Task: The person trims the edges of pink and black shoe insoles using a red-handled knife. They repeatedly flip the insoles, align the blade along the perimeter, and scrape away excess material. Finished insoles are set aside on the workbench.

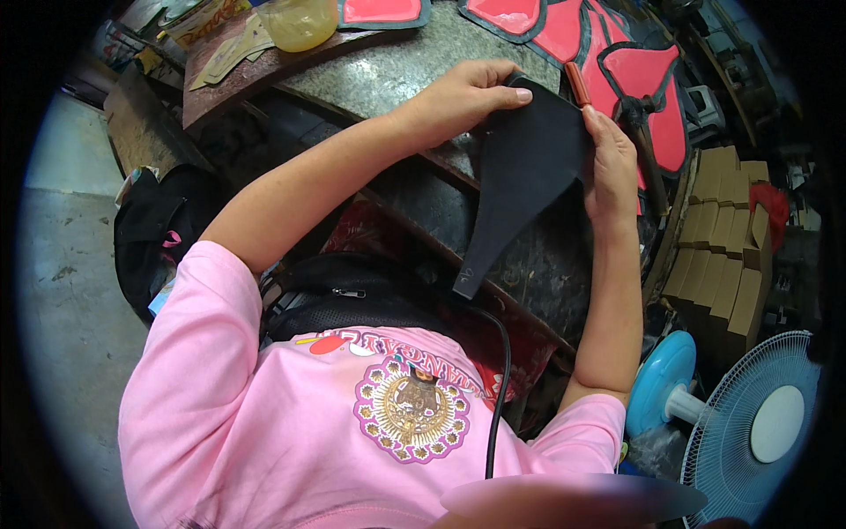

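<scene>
A black, leather-like cut-out piece (pixel 533 150), broad at the top and tapering to a narrow tail, is held up between my two hands above the table edge. My left hand (pixel 476 99) is closed on its upper left corner, thumb lying on top. My right hand (pixel 612 167) is closed at its right edge, the fingers partly hidden behind it. A short reddish-brown stick (pixel 577 84), perhaps a pen or tool handle, sticks up from the right fingertips. A small pale mark shows near the narrow end of the black piece.
Pink pieces with dark borders (pixel 639 70) lie at the far right of the grey worktop (pixel 379 75). A jar of yellowish liquid (pixel 300 25) stands at the back left near paper patterns (pixel 233 53). Stacked cardboard boxes (pixel 718 238), a blue round object (pixel 661 375) and a fan (pixel 758 432) are right.
</scene>
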